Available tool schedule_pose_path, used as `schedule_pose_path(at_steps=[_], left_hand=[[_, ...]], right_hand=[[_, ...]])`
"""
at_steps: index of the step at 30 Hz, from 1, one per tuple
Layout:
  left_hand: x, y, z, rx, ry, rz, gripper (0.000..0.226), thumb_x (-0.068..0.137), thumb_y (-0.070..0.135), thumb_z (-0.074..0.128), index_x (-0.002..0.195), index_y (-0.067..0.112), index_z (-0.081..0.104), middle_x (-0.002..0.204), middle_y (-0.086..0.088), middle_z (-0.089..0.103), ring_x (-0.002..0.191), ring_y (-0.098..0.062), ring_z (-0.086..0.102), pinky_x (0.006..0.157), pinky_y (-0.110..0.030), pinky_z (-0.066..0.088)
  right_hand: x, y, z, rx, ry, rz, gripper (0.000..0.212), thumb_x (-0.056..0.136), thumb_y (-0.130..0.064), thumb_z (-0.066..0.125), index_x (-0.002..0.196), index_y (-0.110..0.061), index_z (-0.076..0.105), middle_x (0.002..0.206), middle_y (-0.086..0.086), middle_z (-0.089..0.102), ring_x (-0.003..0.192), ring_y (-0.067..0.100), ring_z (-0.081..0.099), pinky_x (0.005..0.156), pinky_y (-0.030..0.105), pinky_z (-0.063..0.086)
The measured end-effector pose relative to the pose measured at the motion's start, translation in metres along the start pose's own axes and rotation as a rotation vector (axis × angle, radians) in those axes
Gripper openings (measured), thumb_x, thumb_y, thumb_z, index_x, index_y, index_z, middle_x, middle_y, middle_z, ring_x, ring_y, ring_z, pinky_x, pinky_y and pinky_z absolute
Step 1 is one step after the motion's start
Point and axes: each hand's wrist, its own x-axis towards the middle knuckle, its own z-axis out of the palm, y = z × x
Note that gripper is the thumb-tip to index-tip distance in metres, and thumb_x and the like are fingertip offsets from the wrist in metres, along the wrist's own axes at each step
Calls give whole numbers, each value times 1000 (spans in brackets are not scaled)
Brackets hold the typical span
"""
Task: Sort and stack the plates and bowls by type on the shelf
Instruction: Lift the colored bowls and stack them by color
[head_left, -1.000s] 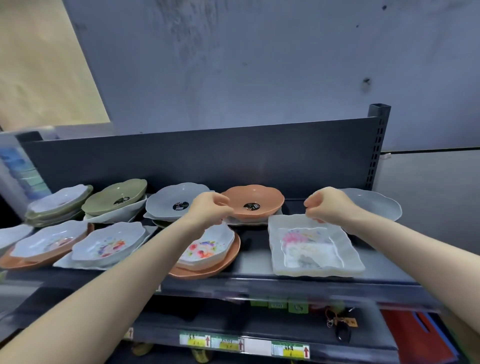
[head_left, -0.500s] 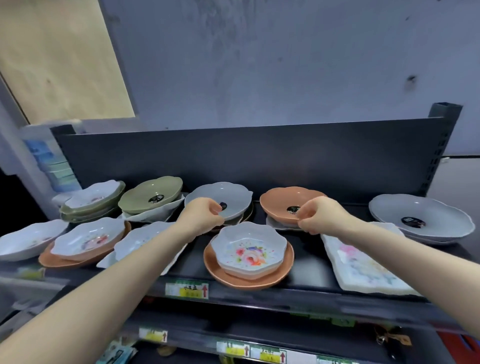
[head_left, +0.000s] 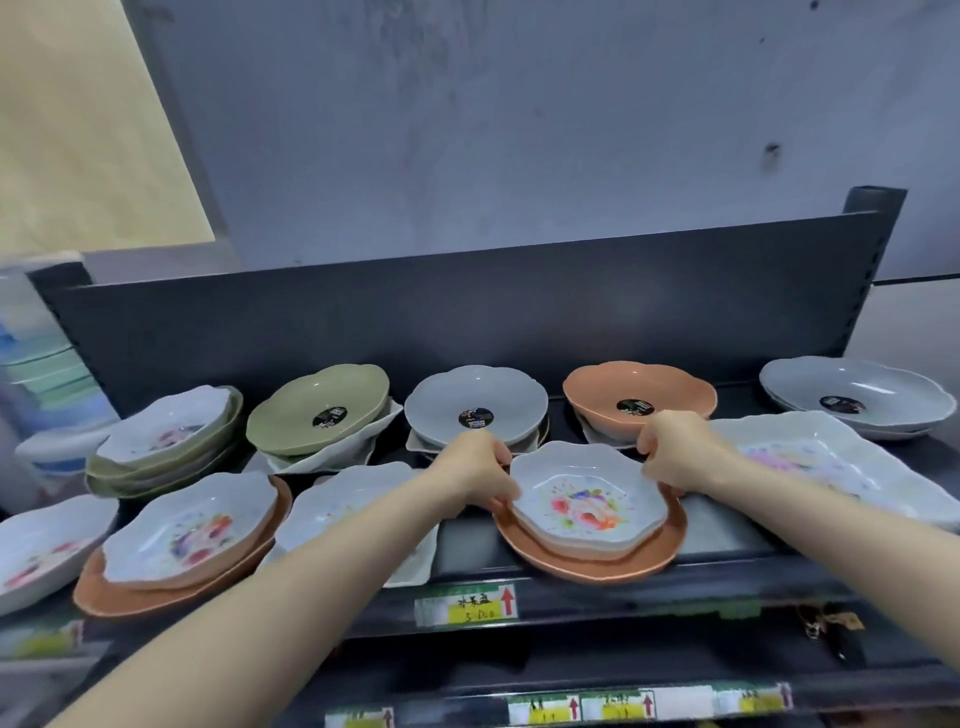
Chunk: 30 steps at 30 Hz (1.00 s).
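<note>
Both hands grip the floral bowl (head_left: 587, 506) (nested on an orange plate (head_left: 597, 564)): left hand (head_left: 475, 470) and right hand (head_left: 675, 452) pinch opposite rims.

Head view, down onto shelf (head_left: 597, 587)

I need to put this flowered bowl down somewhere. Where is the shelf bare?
A bare strip of shelf lies between the square white plate and the orange plate. A smaller patch lies between that orange plate and the rectangular dish. The left end and back row are crowded.
</note>
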Motion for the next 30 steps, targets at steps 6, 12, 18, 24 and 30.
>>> schedule_pose_path(at_steps=[6, 12, 18, 24, 30], left_hand=[[8, -8, 4, -42, 44, -20, 19, 52, 4, 65, 51, 13, 48, 38, 3, 44, 57, -25, 59, 76, -52, 59], [13, -4, 12, -13, 29, -55, 7, 60, 1, 64, 61, 6, 59, 51, -8, 51, 66, -34, 69, 74, -35, 59], [14, -6, -2, -139, 89, -60, 21, 49, -1, 52, 64, 10, 61, 63, -13, 42, 58, -22, 47, 79, -44, 56], [-16, -10, -51, -203, 122, -74, 32, 50, -1, 50, 75, 16, 58, 75, -12, 41, 55, -24, 55, 72, -33, 49], [-60, -39, -108, -306, 332, -184, 22, 71, -10, 64, 89, -4, 75, 81, -12, 70, 60, -23, 69, 70, -33, 62]], right_hand=[[-6, -5, 8, 128, -26, 185, 15, 63, 0, 59, 59, -7, 72, 60, 10, 70, 56, 25, 65, 52, 31, 53], [-13, -9, 8, 171, -21, 241, 17, 62, -1, 59, 67, -14, 70, 67, 5, 70, 68, 26, 68, 66, 39, 60], [-18, -14, -10, 341, 30, 255, 21, 68, 3, 60, 70, -12, 73, 55, 5, 64, 47, 22, 61, 46, 21, 47], [-8, -45, -35, 538, 24, 141, 14, 68, 7, 64, 68, -2, 75, 63, 8, 67, 53, 25, 62, 67, 42, 62], [6, -113, -30, 622, -43, -16, 15, 69, 9, 63, 67, -1, 74, 62, 15, 66, 50, 30, 63, 45, 28, 55]])
